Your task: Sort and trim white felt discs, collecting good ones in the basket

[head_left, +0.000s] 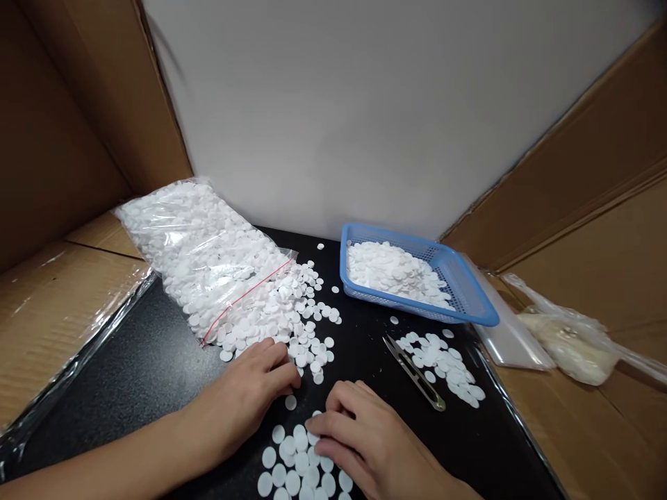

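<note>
White discs lie loosely spread at the front of the black table. My right hand rests over their right side, fingers apart and fingertips on the discs. My left hand is at the near edge of a heap of discs, its fingers curled down, and what is under them is hidden. That heap spills from a clear plastic bag with a red seal line. A blue basket at the back holds many more discs.
Small metal snips lie right of centre beside another group of discs. Flat clear bags and a knotted plastic bag lie at the right. Cardboard walls and a grey panel surround the table.
</note>
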A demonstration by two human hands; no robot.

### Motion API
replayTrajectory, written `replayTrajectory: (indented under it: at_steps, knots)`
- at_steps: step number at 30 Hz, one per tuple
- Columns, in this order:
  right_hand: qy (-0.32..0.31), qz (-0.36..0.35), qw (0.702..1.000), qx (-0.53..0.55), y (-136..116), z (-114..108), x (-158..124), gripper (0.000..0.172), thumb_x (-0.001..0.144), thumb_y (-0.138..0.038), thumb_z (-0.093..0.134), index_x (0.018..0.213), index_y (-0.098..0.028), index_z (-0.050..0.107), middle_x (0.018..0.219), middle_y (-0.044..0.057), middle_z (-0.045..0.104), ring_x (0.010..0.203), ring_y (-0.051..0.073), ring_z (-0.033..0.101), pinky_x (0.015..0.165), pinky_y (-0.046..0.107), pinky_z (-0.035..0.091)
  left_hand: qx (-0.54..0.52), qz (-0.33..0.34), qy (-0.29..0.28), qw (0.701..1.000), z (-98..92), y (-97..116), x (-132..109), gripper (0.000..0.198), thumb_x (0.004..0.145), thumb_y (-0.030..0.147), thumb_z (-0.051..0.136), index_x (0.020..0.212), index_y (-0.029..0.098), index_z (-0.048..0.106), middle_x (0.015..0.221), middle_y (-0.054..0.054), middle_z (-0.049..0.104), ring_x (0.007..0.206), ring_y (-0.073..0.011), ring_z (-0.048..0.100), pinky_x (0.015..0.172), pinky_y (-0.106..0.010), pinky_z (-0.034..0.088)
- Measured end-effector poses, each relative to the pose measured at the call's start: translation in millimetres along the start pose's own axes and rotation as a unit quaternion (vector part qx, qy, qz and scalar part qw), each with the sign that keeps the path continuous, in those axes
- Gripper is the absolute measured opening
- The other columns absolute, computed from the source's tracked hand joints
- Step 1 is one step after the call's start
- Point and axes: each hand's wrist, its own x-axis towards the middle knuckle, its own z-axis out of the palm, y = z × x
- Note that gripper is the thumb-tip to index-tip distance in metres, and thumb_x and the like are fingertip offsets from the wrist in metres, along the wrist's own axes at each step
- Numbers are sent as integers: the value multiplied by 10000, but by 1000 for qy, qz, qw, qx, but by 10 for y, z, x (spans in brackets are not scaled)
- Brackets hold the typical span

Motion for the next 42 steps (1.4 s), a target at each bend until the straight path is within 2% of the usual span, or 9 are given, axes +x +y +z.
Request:
replayTrajectory:
  at_steps: [10, 17, 21, 25, 28, 30, 33, 36, 42]
  knots:
    - [51, 17, 997, 57, 26, 120, 9, 100, 854, -88, 730, 866, -183, 699, 851, 12, 641, 772, 149, 607, 694, 248, 492, 63, 4, -50, 997, 26, 64, 110, 208, 857, -2, 664, 818, 188, 589, 839, 9, 588, 817, -196, 507, 713, -309, 350]
    - [-10, 150, 982, 116, -69, 49, 76, 194, 776, -18, 764, 798, -185, 670, 859, 4, 632, 778, 153, 610, 663, 240, 478, 154, 26, -54, 986, 60, 164, 112, 218, 860, -22, 602, 779, 171, 542, 829, -13, 572, 777, -208, 471, 708, -336, 348]
    - [-36, 198, 971, 128, -111, 20, 119, 207, 768, -3, 751, 776, -185, 653, 856, 3, 622, 786, 158, 602, 678, 250, 473, 64, 13, -17, 998, -33, 138, 61, 242, 884, -38, 465, 807, 187, 512, 869, -12, 570, 804, -190, 492, 720, -307, 385]
    - [-16, 189, 971, 143, -96, 46, 109, 218, 768, 6, 743, 740, -184, 640, 818, -4, 617, 795, 161, 607, 689, 248, 468, -97, -70, 78, 990, -318, 134, -147, 225, 917, 32, 387, 817, 214, 473, 784, 29, 572, 689, -134, 515, 623, -230, 401]
    - [8, 157, 977, 141, -86, 73, 77, 202, 802, -5, 721, 764, -191, 652, 836, 1, 633, 830, 168, 616, 712, 251, 469, -119, -125, 130, 976, -467, 134, -379, 218, 1002, 204, 414, 801, 215, 500, 773, 16, 616, 684, -134, 559, 624, -228, 424]
    - [16, 134, 982, 131, -98, 76, 64, 216, 811, 1, 706, 745, -191, 634, 826, -3, 628, 827, 166, 613, 713, 252, 460, -78, -145, 104, 981, -451, 119, -499, 218, 1001, 232, 461, 800, 213, 543, 735, 19, 610, 649, -135, 548, 599, -222, 419]
    - [7, 125, 985, 122, -139, 43, 69, 231, 809, 9, 698, 735, -191, 608, 809, -11, 616, 807, 160, 599, 697, 249, 444, 35, -69, 49, 996, -275, 85, -554, 348, 971, 98, 410, 1107, 284, 671, 950, -24, 666, 864, -181, 608, 739, -265, 473]
    - [-2, 127, 984, 121, -174, -27, 80, 232, 789, 16, 697, 744, -190, 600, 801, -15, 606, 779, 151, 587, 681, 241, 435, 176, 19, 24, 984, -70, 66, -482, 573, 918, 44, 451, 1369, 379, 566, 1338, -46, 606, 1178, -265, 538, 966, -398, 440]
    - [-12, 77, 992, 101, -74, -150, 54, 236, 796, -4, 693, 749, -198, 567, 782, -30, 631, 736, 138, 580, 734, 262, 427, 291, 65, 12, 955, 23, 97, -420, 573, 898, 65, 468, 1421, 288, 537, 1594, 6, 403, 1436, -306, 350, 1084, -433, 375]
